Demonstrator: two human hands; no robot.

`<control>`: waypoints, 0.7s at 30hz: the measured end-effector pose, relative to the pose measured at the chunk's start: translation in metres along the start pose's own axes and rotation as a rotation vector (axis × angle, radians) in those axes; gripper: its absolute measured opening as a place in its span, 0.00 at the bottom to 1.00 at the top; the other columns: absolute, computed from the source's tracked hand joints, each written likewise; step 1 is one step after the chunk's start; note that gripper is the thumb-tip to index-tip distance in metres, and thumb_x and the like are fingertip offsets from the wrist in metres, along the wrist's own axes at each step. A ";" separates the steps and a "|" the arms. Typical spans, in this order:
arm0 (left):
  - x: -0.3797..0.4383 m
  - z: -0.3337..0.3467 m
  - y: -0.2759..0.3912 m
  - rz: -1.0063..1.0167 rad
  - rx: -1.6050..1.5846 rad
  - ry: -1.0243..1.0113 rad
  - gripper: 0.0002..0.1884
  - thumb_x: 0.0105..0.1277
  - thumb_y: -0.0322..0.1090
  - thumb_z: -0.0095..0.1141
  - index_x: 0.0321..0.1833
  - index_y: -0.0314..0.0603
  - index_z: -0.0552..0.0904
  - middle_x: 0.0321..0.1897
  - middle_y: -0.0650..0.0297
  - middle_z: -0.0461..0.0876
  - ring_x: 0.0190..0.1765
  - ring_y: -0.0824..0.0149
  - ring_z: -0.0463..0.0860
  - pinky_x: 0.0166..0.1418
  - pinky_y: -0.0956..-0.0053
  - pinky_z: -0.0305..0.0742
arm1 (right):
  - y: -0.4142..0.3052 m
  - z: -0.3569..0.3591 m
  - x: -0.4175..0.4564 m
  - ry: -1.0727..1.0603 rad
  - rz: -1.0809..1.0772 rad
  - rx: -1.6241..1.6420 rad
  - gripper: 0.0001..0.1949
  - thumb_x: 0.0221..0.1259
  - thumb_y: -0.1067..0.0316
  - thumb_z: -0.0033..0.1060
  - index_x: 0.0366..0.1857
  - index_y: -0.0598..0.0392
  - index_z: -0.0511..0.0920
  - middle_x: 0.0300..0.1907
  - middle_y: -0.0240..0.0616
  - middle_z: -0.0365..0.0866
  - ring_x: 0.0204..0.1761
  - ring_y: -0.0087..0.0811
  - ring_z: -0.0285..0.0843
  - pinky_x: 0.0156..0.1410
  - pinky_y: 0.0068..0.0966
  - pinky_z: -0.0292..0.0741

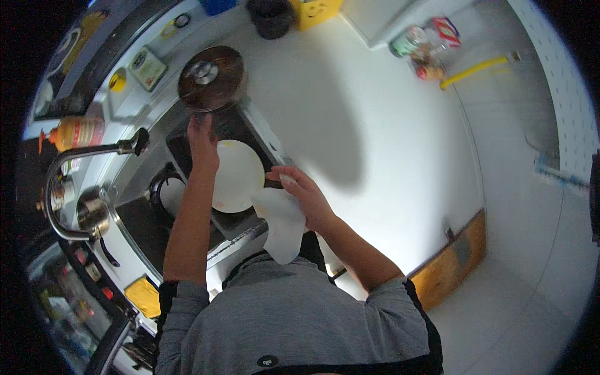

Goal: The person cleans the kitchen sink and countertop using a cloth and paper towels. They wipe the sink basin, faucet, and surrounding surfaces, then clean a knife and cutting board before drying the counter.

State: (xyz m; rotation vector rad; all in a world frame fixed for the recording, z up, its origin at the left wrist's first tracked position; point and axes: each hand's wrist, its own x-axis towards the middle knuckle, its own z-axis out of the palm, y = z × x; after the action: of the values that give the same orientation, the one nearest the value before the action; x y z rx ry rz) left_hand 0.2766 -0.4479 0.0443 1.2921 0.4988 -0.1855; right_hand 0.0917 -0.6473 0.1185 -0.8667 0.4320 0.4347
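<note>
My left hand (203, 143) reaches over the dark sink, its fingertips near the rim of a round brown lidded pan (211, 79) with a shiny knob. Whether it touches the pan or the plate beside it, I cannot tell. A white plate (239, 176) with faint coloured marks on its edge lies over the sink, between my two hands. My right hand (300, 190) grips a thin whitish cloth or paper towel (285, 229), which hangs down in front of my shirt. Its fingers are at the plate's right side.
A curved metal faucet (84, 152) arches from the left beside an orange soap bottle (79, 133). A saucepan (93, 213) and a yellow cloth (143, 296) lie at the left. A black container (270, 18) stands at the back; a wooden board (450, 260) is at the lower right.
</note>
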 end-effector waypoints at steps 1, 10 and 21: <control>-0.013 -0.010 -0.011 0.067 0.102 -0.027 0.36 0.67 0.47 0.60 0.74 0.51 0.58 0.66 0.61 0.67 0.66 0.60 0.68 0.72 0.58 0.58 | -0.002 0.000 -0.004 -0.003 -0.039 0.008 0.19 0.73 0.58 0.46 0.63 0.52 0.67 0.62 0.39 0.72 0.58 0.34 0.74 0.60 0.33 0.76; -0.179 -0.037 -0.028 -0.206 0.479 -0.966 0.27 0.68 0.50 0.57 0.62 0.37 0.74 0.54 0.58 0.79 0.56 0.66 0.76 0.62 0.66 0.69 | 0.012 0.001 -0.051 0.028 -0.294 0.004 0.19 0.73 0.62 0.45 0.64 0.52 0.65 0.62 0.39 0.71 0.58 0.34 0.73 0.62 0.33 0.74; -0.241 -0.063 0.001 -0.230 0.464 -0.794 0.20 0.70 0.45 0.57 0.56 0.37 0.76 0.47 0.61 0.80 0.50 0.67 0.79 0.55 0.68 0.74 | 0.092 0.042 -0.175 0.496 -0.495 -0.214 0.40 0.60 0.81 0.61 0.73 0.46 0.47 0.66 0.50 0.61 0.57 0.39 0.73 0.59 0.33 0.78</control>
State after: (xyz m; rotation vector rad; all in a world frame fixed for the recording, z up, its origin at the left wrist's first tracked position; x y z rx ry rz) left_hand 0.0489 -0.4226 0.1427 1.4722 -0.0954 -1.0079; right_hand -0.0946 -0.5933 0.1771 -1.2539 0.6088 -0.2046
